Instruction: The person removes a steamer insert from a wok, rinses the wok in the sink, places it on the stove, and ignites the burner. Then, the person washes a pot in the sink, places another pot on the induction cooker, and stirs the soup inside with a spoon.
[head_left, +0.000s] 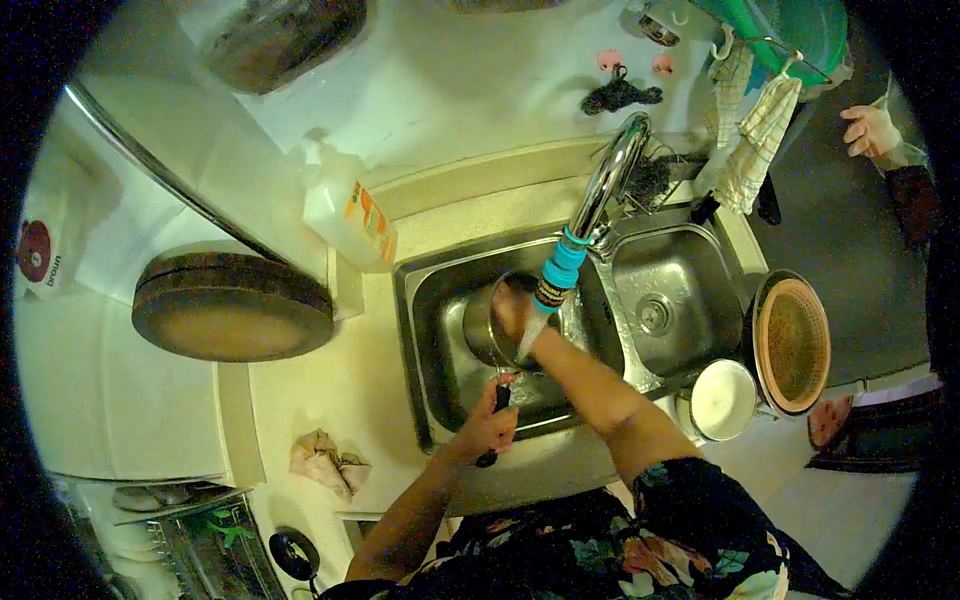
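A metal pot (480, 325) is tilted in the left basin of the steel sink (430, 400). My left hand (485, 430) is wrapped round its black handle (502, 395). Inside the pot is my right hand (512, 308), blurred, its fingers partly hidden, so what they hold, if anything, does not show. Water (530, 335) runs from the chrome faucet (625, 160) with its turquoise nozzle (560, 270) beside my right wrist.
Left of the sink stand a white bottle (345, 210) and a round wooden board (235, 310). A crumpled cloth (328, 463) lies at the lower left. On the right are a white bowl (723, 400) and an orange colander (792, 340). Another person's hand (870, 130) shows at upper right.
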